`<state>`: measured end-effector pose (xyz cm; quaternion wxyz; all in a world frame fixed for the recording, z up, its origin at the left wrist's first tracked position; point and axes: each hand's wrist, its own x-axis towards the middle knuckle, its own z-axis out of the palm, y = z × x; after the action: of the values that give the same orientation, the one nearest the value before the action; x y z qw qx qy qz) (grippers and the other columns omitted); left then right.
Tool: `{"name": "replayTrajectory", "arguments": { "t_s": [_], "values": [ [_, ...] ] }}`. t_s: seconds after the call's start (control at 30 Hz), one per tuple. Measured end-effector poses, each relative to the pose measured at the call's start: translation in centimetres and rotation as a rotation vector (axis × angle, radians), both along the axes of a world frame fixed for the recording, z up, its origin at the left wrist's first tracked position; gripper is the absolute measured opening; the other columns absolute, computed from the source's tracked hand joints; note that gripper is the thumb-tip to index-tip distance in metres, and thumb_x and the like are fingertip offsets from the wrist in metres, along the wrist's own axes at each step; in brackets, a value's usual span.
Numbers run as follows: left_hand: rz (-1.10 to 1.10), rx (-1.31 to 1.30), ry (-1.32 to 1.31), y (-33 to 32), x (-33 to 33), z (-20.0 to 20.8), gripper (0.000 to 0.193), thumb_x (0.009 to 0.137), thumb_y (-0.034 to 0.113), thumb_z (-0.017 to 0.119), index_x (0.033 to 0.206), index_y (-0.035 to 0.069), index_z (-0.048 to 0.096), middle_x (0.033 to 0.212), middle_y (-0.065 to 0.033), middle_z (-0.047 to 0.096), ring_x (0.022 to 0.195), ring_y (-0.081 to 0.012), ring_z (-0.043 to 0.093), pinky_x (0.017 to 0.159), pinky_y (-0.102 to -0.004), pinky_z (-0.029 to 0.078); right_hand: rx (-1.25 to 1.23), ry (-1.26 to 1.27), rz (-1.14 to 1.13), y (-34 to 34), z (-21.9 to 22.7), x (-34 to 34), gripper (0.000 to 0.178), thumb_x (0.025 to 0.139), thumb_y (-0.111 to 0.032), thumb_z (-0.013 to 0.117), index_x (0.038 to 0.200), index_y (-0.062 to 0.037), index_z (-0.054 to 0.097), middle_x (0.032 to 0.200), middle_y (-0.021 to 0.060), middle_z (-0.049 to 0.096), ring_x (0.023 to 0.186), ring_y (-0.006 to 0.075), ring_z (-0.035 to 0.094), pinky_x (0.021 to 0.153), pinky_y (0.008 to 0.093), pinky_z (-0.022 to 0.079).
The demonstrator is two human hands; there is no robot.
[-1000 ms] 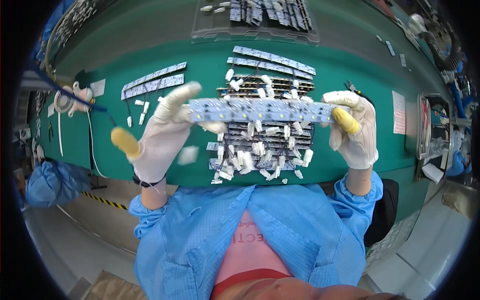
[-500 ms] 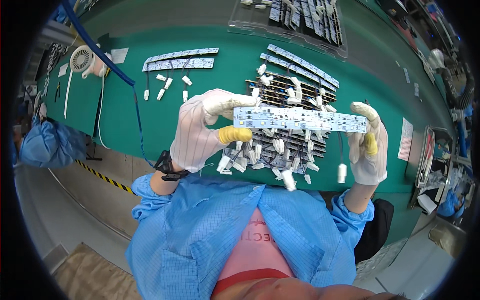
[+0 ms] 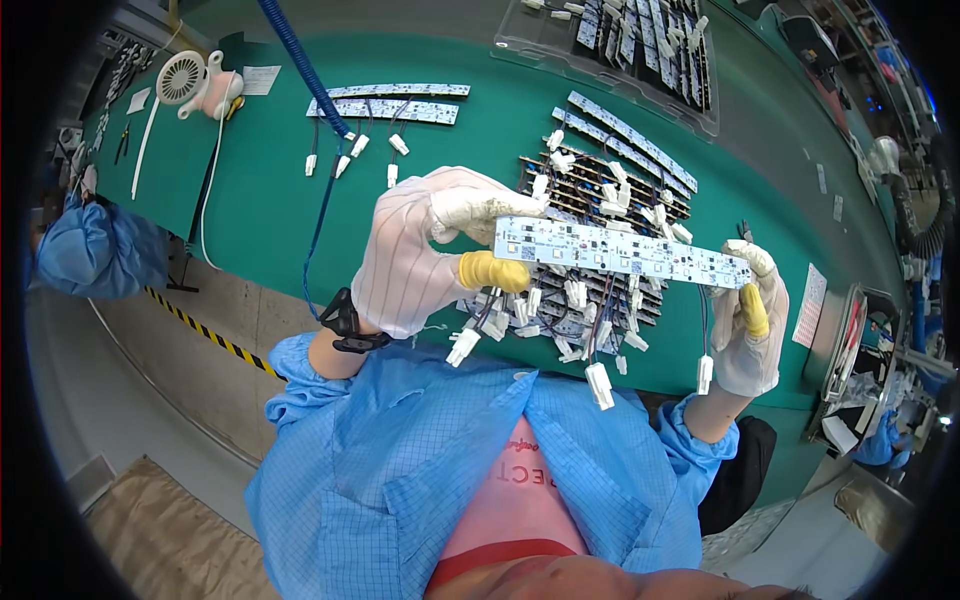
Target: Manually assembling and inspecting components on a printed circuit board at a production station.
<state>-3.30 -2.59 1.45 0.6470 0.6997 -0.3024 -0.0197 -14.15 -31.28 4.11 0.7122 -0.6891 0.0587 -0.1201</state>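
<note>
Holding a long white LED circuit strip [image 3: 620, 250] level above a green workbench [image 3: 260, 180], a person in a blue cleanroom coat grips it at both ends with gloved hands. The left hand [image 3: 420, 255] pinches the strip's left end between a yellow-capped thumb below and curled fingers [image 3: 480, 205] on top, closed firmly on the board. The right hand [image 3: 748, 320] clasps the right end, its fingers wrapped over the top edge and a yellow-capped digit pressed against the underside. Thin wires with white plug connectors [image 3: 600, 385] dangle from the strip toward the person's chest.

Directly beneath the raised strip, a heap of similar strips and connectors [image 3: 590, 190] lies on the bench, well below the hands. Two more strips with short leads [image 3: 390, 100] lie side by side farther back on the left, and a clear plastic tray [image 3: 530, 45] filled with further boards sits at the far edge. A blue coiled cable [image 3: 305, 70] hangs across the bench, and a small white desk fan [image 3: 185, 75] stands at the far left corner beside a paper note. A black band [image 3: 345, 325] circles the left wrist. Another person in blue [image 3: 95, 255] sits at the left margin.
</note>
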Motion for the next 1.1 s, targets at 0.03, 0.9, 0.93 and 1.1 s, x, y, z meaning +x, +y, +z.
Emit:
{"name": "replayTrajectory", "arguments": {
  "t_s": [0.03, 0.9, 0.93, 1.1],
  "values": [
    [-0.004, -0.004, -0.001, 0.3, 0.1, 0.1, 0.052, 0.062, 0.036, 0.081, 0.1, 0.003, 0.07, 0.09, -0.0085, 0.067, 0.074, -0.0138, 0.065, 0.063, -0.0236, 0.053, -0.004, -0.001, -0.004, -0.1, 0.0, 0.0, 0.041, 0.091, -0.026, 0.061, 0.114, 0.0063, 0.052, 0.078, 0.0107, 0.062, 0.04, 0.0032, 0.041, 0.04, 0.0152, 0.027],
    [0.083, -0.013, -0.062, 1.2, 1.2, 0.0, 0.043, 0.077, 0.025, 0.072, 0.105, -0.006, 0.064, 0.101, -0.0144, 0.063, 0.088, -0.0197, 0.062, 0.074, -0.0275, 0.052, -0.017, 0.236, 0.102, 0.6, 2.9, 0.3, 0.044, 0.083, -0.021, 0.068, 0.115, 0.0044, 0.052, 0.089, 0.007, 0.062, 0.078, 0.0105, 0.058, 0.068, 0.0187, 0.042],
    [0.073, 0.007, -0.03, 1.4, 1.3, 0.2, 0.038, 0.079, 0.019, 0.07, 0.104, -0.008, 0.063, 0.102, -0.0149, 0.063, 0.089, -0.0193, 0.062, 0.075, -0.0279, 0.053, -0.152, 0.239, 0.065, 0.9, 2.6, 0.5, 0.041, 0.085, -0.023, 0.066, 0.113, 0.0048, 0.053, 0.084, 0.0081, 0.062, 0.078, 0.0117, 0.058, 0.068, 0.0202, 0.043],
    [0.075, -0.026, 0.066, 1.7, 1.4, -0.8, 0.038, 0.08, 0.018, 0.07, 0.108, -0.007, 0.062, 0.107, -0.0175, 0.062, 0.094, -0.0219, 0.063, 0.077, -0.0291, 0.053, -0.06, 0.183, 0.072, 0.9, 2.5, 0.3, 0.039, 0.086, -0.023, 0.065, 0.111, 0.0044, 0.053, 0.088, 0.0074, 0.063, 0.077, 0.012, 0.058, 0.067, 0.0228, 0.045]
  ]
}}
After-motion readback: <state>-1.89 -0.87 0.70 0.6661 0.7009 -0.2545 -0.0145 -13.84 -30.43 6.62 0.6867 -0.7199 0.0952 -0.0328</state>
